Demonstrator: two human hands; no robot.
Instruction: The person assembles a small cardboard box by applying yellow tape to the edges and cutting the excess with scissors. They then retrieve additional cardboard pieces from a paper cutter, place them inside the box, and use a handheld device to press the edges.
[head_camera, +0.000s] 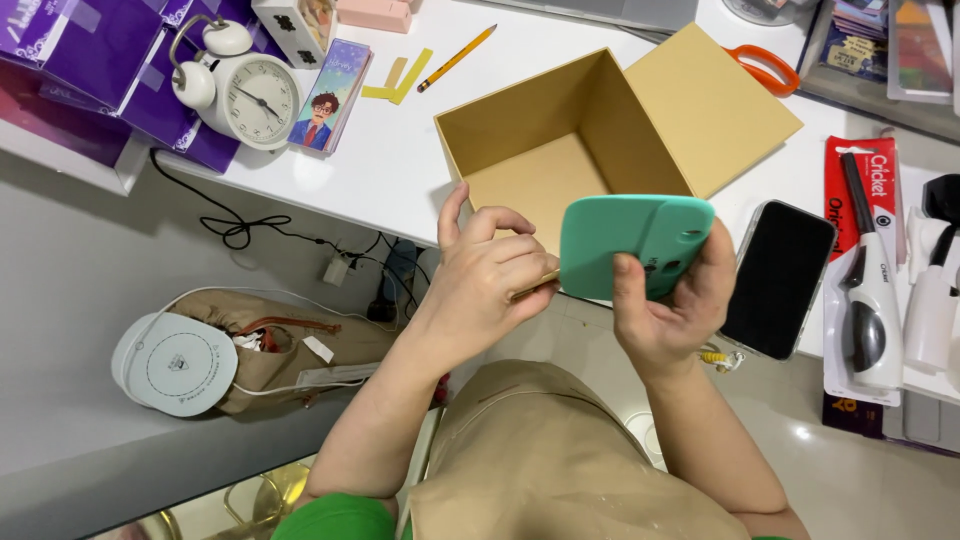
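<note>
Currently: both hands closed on objects at the tabletop edge

We find the right hand holding a teal phone case by its lower edge. The thumb lies across the face of the case near its camera cut-out, and the remaining fingers are wrapped behind it, closed firmly on the piece. The case is held tilted, in front of the near wall of an open cardboard box, and just left of a black smartphone lying face up on the white tabletop.

We find the left hand curled nearly shut. Its fingers are bent inward and pinch a thin, tan, stick-like item, whose tip shows between the hand and the left edge of the case. We cannot tell what this item is. The left thumb stands raised, close to the box's near corner.

The box is empty as far as its interior shows, and its lid lies against its right side, partly over orange-handled scissors. Further on the tabletop we note a white twin-bell alarm clock, a yellow pencil, and a packaged lighter at the right. A tan bag with a white round device sits on the floor below.
</note>
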